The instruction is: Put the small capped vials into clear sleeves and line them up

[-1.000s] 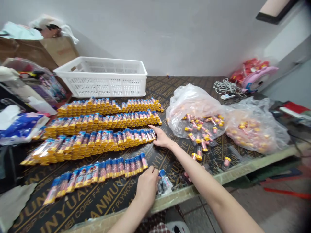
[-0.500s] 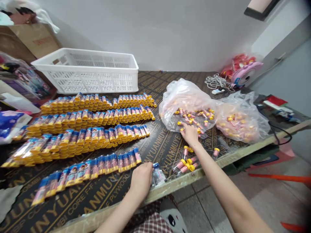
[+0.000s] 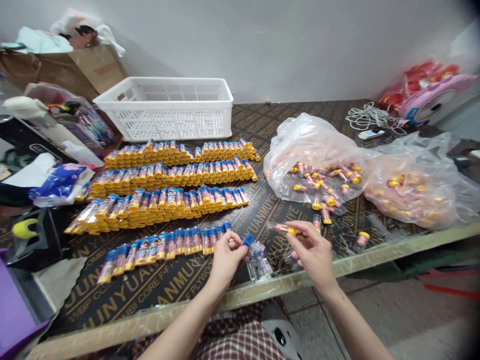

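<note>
My right hand (image 3: pixel 311 252) pinches a small clear tube (image 3: pixel 282 228) by its yellow-capped end; pink contents show through it, and it points left above the table. My left hand (image 3: pixel 228 257) is closed, fingertips together at a blue-topped clear sleeve (image 3: pixel 247 240). Under and beside that lies a small pile of similar clear sleeves (image 3: pixel 261 264) near the table's front edge. Left of my left hand runs a row of finished-looking tubes (image 3: pixel 174 244) with blue tops and yellow caps. Several loose yellow-capped tubes (image 3: pixel 325 215) lie beyond my right hand.
Behind the row are stacked rows of tubes (image 3: pixel 165 200) and a white plastic basket (image 3: pixel 168 120). Two clear bags of tubes (image 3: pixel 311 145) (image 3: pixel 423 170) stand right, near a coiled cable (image 3: pixel 371 118) and a pink fan (image 3: pixel 431 102). A tape dispenser (image 3: pixel 32 240) is at left.
My right hand has come back from the open bag toward me with a yellow-capped tube. My left hand has lifted slightly, its fingertips now at a blue-topped sleeve. The view has turned left.
</note>
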Demonstrator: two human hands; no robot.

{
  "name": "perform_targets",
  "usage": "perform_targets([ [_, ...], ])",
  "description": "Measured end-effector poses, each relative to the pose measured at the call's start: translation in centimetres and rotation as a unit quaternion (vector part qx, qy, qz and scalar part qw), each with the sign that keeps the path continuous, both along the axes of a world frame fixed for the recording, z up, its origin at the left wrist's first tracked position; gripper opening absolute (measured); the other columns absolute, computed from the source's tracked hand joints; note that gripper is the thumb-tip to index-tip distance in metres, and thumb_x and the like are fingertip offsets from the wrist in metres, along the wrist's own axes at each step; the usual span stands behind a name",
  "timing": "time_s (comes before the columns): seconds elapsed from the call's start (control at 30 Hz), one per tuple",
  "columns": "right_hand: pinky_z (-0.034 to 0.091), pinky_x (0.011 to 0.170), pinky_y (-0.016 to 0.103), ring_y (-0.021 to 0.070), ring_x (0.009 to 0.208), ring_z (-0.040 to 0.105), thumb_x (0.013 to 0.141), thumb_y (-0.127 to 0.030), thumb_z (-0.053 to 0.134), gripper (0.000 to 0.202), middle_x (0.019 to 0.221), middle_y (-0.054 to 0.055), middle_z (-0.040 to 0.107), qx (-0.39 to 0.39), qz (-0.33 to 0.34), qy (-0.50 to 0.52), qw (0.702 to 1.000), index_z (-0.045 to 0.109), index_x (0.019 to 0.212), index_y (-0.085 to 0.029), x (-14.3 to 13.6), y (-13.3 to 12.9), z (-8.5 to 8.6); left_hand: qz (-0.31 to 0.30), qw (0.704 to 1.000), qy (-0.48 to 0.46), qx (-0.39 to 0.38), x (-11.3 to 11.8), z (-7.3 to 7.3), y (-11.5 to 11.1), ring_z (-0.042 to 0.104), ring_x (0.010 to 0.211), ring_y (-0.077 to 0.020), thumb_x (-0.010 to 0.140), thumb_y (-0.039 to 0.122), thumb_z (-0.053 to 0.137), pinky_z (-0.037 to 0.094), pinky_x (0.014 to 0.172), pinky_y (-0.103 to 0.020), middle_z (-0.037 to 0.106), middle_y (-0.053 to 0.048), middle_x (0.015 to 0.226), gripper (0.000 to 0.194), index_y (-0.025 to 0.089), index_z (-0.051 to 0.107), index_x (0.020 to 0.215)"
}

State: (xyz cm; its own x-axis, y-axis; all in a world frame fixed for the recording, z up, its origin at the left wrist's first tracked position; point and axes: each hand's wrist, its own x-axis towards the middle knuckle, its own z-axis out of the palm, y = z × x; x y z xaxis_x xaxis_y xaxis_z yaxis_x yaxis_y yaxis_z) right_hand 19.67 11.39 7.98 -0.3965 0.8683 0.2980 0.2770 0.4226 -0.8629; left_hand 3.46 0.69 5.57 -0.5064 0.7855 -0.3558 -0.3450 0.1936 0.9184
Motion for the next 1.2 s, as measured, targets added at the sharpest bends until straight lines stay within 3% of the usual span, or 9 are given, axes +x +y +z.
perform_targets([
  [0.07, 0.055, 0.067, 0.03, 0.0167, 0.079, 0.062, 0.081, -0.029, 0.062, 0.017, 0.096, 0.006, 0.062, -0.028, 0.004, 0.031, 0.999, 0.065, 0.096, -0.022, 0.0, -1.7, 0.1, 0.039, 0.993, -0.109, 0.01, -0.8, 0.7, 0.1, 0.056, 0.048, -0.0103, 0.054, 0.017, 0.072, 0.048, 0.057, -0.024, 0.057, 0.007, 0.054, 0.033, 0.019, 0.049, 0.078],
  [0.17, 0.056, 0.073, 0.03, 0.0171, 0.084, 0.064, 0.081, -0.027, 0.063, 0.016, 0.1, 0.006, 0.062, -0.044, 0.011, 0.047, 0.998, 0.066, 0.097, -0.023, 0.0, -3.1, -0.1, 0.061, 0.984, -0.167, 0.018, -1.7, 1.5, 0.1, 0.057, 0.05, -0.0088, 0.047, 0.017, 0.079, 0.05, 0.057, -0.023, 0.065, 0.002, 0.063, 0.042, 0.014, 0.058, 0.084],
  [0.33, 0.058, 0.075, 0.032, 0.019, 0.09, 0.064, 0.082, -0.025, 0.062, 0.016, 0.104, 0.007, 0.061, -0.043, 0.009, 0.063, 0.997, 0.066, 0.097, -0.025, -0.2, -4.2, -0.4, 0.102, 0.981, -0.165, 0.02, -2.2, 1.4, 0.1, 0.058, 0.052, -0.009, 0.047, 0.028, 0.085, 0.052, 0.057, -0.024, 0.062, 0.002, 0.06, 0.036, 0.011, 0.063, 0.07],
  [0.5, 0.058, 0.074, 0.033, 0.0202, 0.091, 0.063, 0.082, -0.022, 0.061, 0.017, 0.103, 0.007, 0.061, -0.008, 0.009, 0.063, 0.998, 0.067, 0.098, -0.025, -0.7, -4.8, -0.2, 0.131, 0.977, -0.164, 0.028, -2.4, 0.9, 0.1, 0.058, 0.054, -0.0095, 0.044, 0.029, 0.087, 0.054, 0.059, -0.026, 0.062, 0.002, 0.061, 0.038, 0.011, 0.065, 0.069],
  [0.9, 0.051, 0.083, 0.04, 0.0229, 0.099, 0.058, 0.081, -0.013, 0.06, 0.032, 0.106, 0.007, 0.061, 0.084, 0.026, 0.02, 0.996, 0.064, 0.109, -0.029, -1.1, -5.8, -1.6, 0.153, 0.976, -0.152, 0.023, -2.9, 0.6, -0.3, 0.059, 0.055, -0.0116, 0.05, 0.038, 0.085, 0.054, 0.063, -0.027, 0.062, 0.0, 0.053, 0.035, 0.011, 0.066, 0.059],
  [1.1, 0.053, 0.08, 0.034, 0.0208, 0.101, 0.058, 0.084, -0.013, 0.056, 0.031, 0.11, 0.006, 0.059, 0.02, 0.092, 0.026, 0.995, 0.063, 0.109, -0.029, -1.5, -6.0, -1.9, 0.142, 0.982, -0.122, 0.031, -2.7, 0.6, -0.4, 0.058, 0.057, -0.0107, 0.059, 0.043, 0.08, 0.054, 0.062, -0.026, 0.063, 0.001, 0.059, 0.035, 0.011, 0.066, 0.066],
  [1.2, 0.053, 0.08, 0.032, 0.0189, 0.1, 0.059, 0.088, -0.012, 0.05, 0.032, 0.109, 0.006, 0.06, 0.005, 0.136, 0.015, 0.991, 0.064, 0.109, -0.03, -1.5, -5.9, -1.9, 0.112, 0.98, -0.154, 0.051, -2.5, 1.2, -0.6, 0.062, 0.061, -0.0116, 0.06, 0.038, 0.08, 0.054, 0.062, -0.026, 0.067, 0.0, 0.068, 0.035, 0.013, 0.064, 0.078],
])
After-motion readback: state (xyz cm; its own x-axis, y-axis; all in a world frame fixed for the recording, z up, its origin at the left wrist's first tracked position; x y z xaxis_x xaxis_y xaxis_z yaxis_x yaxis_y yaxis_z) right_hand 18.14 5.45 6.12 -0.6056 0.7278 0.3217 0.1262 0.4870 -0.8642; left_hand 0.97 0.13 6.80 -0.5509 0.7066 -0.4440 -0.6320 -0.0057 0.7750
